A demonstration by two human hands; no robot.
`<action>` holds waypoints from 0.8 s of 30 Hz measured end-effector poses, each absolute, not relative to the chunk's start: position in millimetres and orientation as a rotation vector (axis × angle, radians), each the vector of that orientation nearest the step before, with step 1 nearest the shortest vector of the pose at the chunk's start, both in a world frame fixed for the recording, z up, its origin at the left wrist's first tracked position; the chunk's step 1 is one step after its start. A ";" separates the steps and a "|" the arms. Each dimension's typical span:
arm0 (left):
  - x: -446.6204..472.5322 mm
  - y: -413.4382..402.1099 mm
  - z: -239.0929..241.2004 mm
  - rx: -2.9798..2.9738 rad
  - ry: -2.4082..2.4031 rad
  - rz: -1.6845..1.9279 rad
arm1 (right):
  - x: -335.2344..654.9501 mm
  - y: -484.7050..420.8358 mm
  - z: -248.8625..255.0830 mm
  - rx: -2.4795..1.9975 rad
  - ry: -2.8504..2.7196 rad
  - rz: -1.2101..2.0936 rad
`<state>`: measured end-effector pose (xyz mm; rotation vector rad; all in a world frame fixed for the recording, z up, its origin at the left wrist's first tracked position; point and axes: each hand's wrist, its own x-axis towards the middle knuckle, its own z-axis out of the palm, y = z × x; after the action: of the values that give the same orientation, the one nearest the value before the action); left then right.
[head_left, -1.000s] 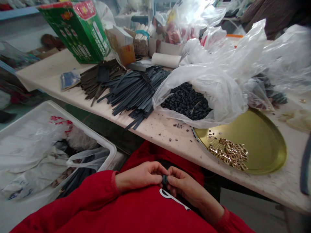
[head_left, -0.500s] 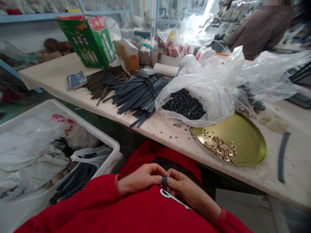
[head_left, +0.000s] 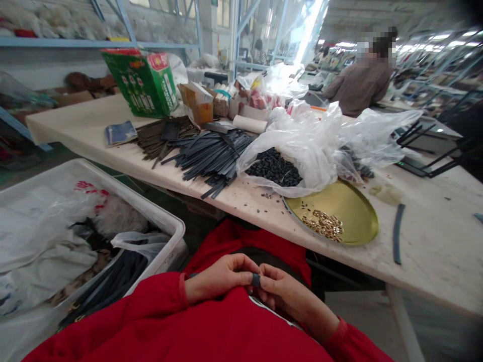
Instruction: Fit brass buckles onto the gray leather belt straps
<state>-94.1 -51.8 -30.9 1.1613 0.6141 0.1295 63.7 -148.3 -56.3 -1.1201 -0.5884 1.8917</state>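
Observation:
Above my lap, my left hand (head_left: 227, 275) and my right hand (head_left: 284, 287) meet at the fingertips. Both are closed in a pinch on a small dark strap piece (head_left: 256, 280), whose middle shows between the thumbs. Fingers hide the rest of it. On the table beyond lie a fan of dark straps (head_left: 215, 155) and some brown straps (head_left: 160, 138). A clear plastic bag (head_left: 317, 168) lies on its side, its mouth showing many small black loops (head_left: 274, 167). Gold metal buckles (head_left: 323, 224) are heaped on a round golden tray (head_left: 356, 221).
Left of me stands a white bin (head_left: 171, 221) with plastic bags and dark straps. The table (head_left: 241, 198) also bears a green box (head_left: 141, 85), a blue booklet (head_left: 121, 133), a white roll (head_left: 249, 123) and a single dark strip (head_left: 398, 234). Farther back is another person (head_left: 358, 85).
My view has tilted up and turned somewhat right, so more of the room and the other person shows. Both hands keep the strap piece at the same spot, with only a slight finger shift.

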 end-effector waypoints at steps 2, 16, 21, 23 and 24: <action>-93.1 -54.7 -28.3 1.108 0.621 0.128 | 63.5 -151.6 -58.6 -1.064 -0.531 1.896; -92.5 -57.5 -30.7 1.465 0.738 0.065 | 61.3 -147.3 -56.7 -1.330 -0.733 1.719; -91.8 -42.5 -22.6 1.769 0.683 -0.190 | 64.5 -142.0 -67.3 -1.453 -0.849 1.576; -89.2 -37.1 -20.0 1.812 0.671 -0.260 | 67.6 -141.3 -69.5 -1.505 -0.892 1.546; -87.3 -34.6 -19.5 1.823 0.672 -0.291 | 69.0 -141.0 -69.9 -1.521 -0.899 1.544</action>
<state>-87.3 -34.6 -19.5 1.8230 0.6721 -0.2911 69.0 -141.0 -69.9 -1.5206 -0.8986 1.5443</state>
